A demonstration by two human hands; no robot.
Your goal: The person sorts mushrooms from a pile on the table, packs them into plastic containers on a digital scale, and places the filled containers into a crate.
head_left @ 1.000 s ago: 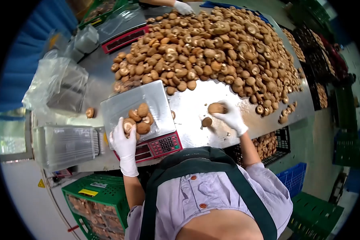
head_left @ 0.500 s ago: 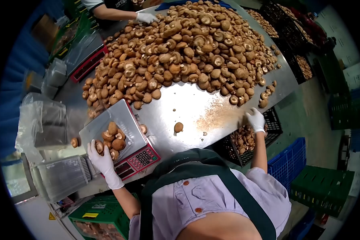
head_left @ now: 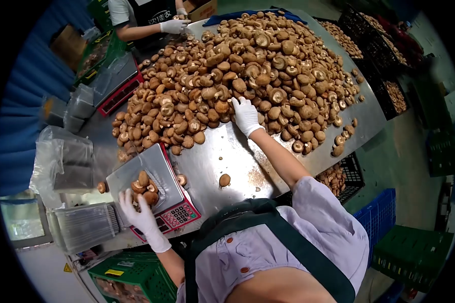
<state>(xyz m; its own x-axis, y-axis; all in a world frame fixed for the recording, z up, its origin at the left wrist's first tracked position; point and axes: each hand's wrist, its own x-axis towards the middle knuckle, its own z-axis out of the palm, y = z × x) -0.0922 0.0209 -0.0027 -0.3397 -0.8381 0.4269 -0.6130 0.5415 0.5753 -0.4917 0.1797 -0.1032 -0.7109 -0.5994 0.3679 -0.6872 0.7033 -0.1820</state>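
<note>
My left hand [head_left: 142, 218], in a white glove, is at the near edge of the scale [head_left: 179, 216], thumb and fingers spread apart. Just beyond its fingertips, a small group of brown shiitake mushrooms [head_left: 145, 187] lies in a clear plastic tray [head_left: 159, 174] on the scale's plate. My gloved right hand [head_left: 246, 117] reaches to the near edge of the big mushroom pile [head_left: 283, 70]. Its fingers are stretched out and touch mushrooms there; the fingertips are partly hidden among the caps. One single mushroom [head_left: 224, 180] lies on the steel table [head_left: 207, 161] between my hands.
Stacked clear trays [head_left: 86, 227] stand left of the scale, with bagged trays [head_left: 71, 159] behind. Across the table a co-worker's gloved hand [head_left: 174, 26] is near a second scale [head_left: 120, 93]. A black crate [head_left: 353, 174] of mushrooms sits below the right table edge.
My right hand has moved from above the black crate to the pile's front edge. My left hand has drawn back slightly from the mushrooms in the tray. The co-worker's hand has left the pile.
</note>
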